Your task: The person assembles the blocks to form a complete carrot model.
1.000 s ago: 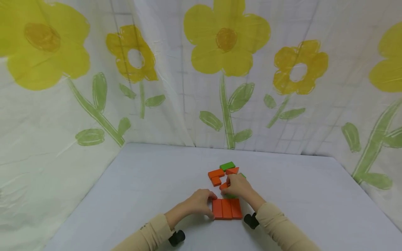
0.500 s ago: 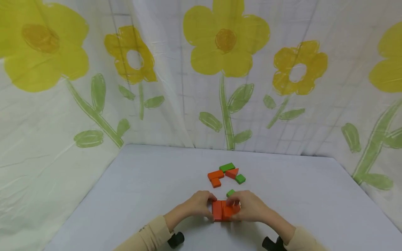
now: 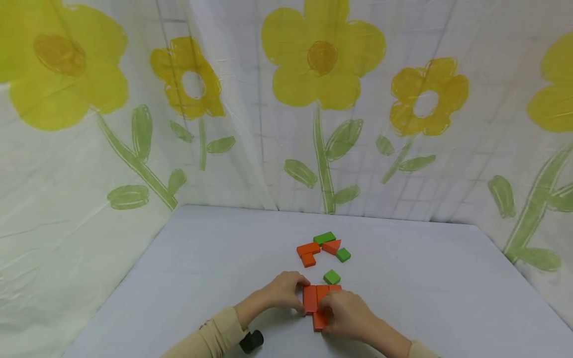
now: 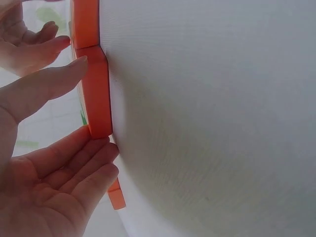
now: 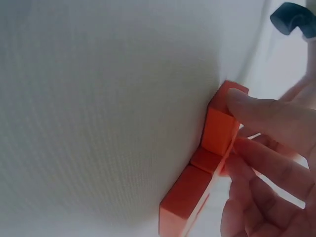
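Three flat red-orange rectangular blocks lie side by side in the head view. My left hand [image 3: 284, 292] holds the leftmost red block [image 3: 310, 299], its thumb at the near end and its fingertips round the far corner. My right hand [image 3: 349, 314] pinches a small orange block [image 3: 319, 322] just in front of the row. In the right wrist view the thumb presses the end of that small orange block [image 5: 218, 131], which stands out from the row's near side. My right hand covers much of the middle block [image 3: 322, 292] and the right-hand block [image 3: 334, 287].
A green square block [image 3: 332, 277] lies just behind the row. Farther back are a long green block [image 3: 324, 238], an orange rectangular block [image 3: 308, 249], a small orange block [image 3: 308, 260], a red triangular block [image 3: 332, 246] and another green square block [image 3: 343, 255] on the white table [image 3: 215, 258].
My right hand has taken the small orange block from the loose blocks and brought it toward me, over the row to its near side. My left hand has stayed in place.
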{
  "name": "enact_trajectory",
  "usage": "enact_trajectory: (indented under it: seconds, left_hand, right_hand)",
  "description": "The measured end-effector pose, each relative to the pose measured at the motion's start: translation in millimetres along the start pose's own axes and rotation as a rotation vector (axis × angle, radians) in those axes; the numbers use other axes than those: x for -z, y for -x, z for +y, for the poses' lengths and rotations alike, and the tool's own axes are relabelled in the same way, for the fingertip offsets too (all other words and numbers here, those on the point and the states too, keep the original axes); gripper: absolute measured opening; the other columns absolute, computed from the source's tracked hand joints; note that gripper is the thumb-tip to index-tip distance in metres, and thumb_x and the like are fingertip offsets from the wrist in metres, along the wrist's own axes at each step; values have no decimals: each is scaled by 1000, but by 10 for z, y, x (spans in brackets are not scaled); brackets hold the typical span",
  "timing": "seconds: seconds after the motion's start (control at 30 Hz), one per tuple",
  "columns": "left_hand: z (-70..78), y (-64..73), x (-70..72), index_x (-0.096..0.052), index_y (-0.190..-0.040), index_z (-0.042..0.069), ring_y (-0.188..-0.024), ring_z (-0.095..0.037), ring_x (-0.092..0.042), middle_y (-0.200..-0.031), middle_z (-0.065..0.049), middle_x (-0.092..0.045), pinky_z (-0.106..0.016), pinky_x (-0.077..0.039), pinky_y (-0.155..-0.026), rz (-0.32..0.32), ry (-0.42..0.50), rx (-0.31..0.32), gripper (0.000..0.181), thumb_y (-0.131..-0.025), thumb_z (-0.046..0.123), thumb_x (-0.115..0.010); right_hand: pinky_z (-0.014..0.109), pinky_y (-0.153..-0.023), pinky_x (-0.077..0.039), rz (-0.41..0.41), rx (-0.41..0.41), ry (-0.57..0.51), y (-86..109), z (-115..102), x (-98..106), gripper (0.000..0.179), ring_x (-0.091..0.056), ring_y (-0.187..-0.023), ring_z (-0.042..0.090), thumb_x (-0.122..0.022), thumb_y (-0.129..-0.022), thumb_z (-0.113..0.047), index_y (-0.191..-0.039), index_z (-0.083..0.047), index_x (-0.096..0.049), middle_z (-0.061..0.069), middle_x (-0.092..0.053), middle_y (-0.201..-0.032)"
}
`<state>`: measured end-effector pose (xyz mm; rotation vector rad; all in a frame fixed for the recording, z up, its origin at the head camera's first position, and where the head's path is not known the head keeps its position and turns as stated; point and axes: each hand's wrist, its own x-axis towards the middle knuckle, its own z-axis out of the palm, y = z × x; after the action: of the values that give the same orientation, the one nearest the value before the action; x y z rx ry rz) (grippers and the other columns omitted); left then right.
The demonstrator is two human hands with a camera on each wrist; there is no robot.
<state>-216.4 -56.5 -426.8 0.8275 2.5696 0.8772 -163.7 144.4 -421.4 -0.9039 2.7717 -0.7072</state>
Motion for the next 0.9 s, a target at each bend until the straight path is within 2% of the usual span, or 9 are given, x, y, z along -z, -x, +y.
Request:
enact_trajectory:
  seconds: [0.23,0.4,0.47,0.53,0.6,0.67,0.77,0.83,0.9]
  left_hand:
    - [8,-1,-11,-67,-112,1,-92,-12,-55,-100,-2,-64,-28,-47,-86,-1,5,3,48,-69,12,-85]
    - [-1,11,-6,-67,-111,0,-96,-16,-57,-103,-4,-65,-30,-48,-88,11,4,-11,49,-68,12,-86]
    - [-5,15,3,-67,-111,0,-96,-17,-57,-103,-5,-65,-31,-47,-89,14,2,-7,49,-68,11,-86]
    - [-4,17,9,-68,-111,0,-96,-17,-57,-102,-5,-65,-31,-47,-88,16,4,-6,48,-68,11,-86]
    - [-3,14,4,-68,-110,0,-94,-16,-57,-101,-4,-65,-30,-48,-87,18,7,-9,48,-67,10,-86]
    - [3,12,-1,-68,-109,0,-92,-15,-57,-99,-4,-65,-28,-47,-86,20,14,-14,47,-66,10,-86]
    - [12,11,-14,-68,-109,0,-93,-14,-57,-100,-3,-65,-27,-47,-86,17,21,-12,48,-66,10,-87]
    - [17,9,-17,-68,-110,0,-94,-14,-57,-101,-3,-65,-28,-47,-87,13,25,-8,48,-67,10,-86]
    - [20,5,-9,-68,-111,0,-94,-13,-57,-102,-3,-65,-28,-47,-88,12,20,-2,48,-67,11,-86]
  right_hand:
    - [23,-59,-41,-14,-21,-46,-71,47,90,22,-45,-67,5,-84,-72,-18,-89,-11,-72,-14,-54,-71]
    - [29,-61,-46,79,-108,-85,-362,93,258,12,-53,-71,13,-77,-81,-13,-90,-8,-72,-6,-62,-77]
    - [33,-67,-51,120,-134,-58,-537,122,304,12,-60,-76,18,-75,-82,-7,-94,-5,-72,1,-67,-84]
    - [38,-73,-53,124,-154,-20,-703,162,321,19,-63,-86,24,-72,-82,1,-101,-2,-71,7,-69,-95]
    - [42,-82,-53,81,-157,28,-837,206,312,27,-63,-98,28,-68,-83,7,-109,0,-69,11,-69,-106]
    - [43,-85,-52,13,-132,88,-926,245,284,30,-62,-100,29,-66,-84,9,-113,2,-68,13,-67,-108]
    - [39,-82,-51,-38,-72,199,-983,287,225,23,-59,-88,25,-67,-84,6,-107,1,-70,10,-65,-95]
    - [38,-78,-50,-17,-40,245,-977,303,195,19,-55,-81,23,-69,-83,5,-102,2,-72,9,-63,-87]
    - [38,-78,-50,31,-21,260,-950,316,180,15,-54,-80,22,-70,-81,6,-96,1,-71,7,-62,-85]
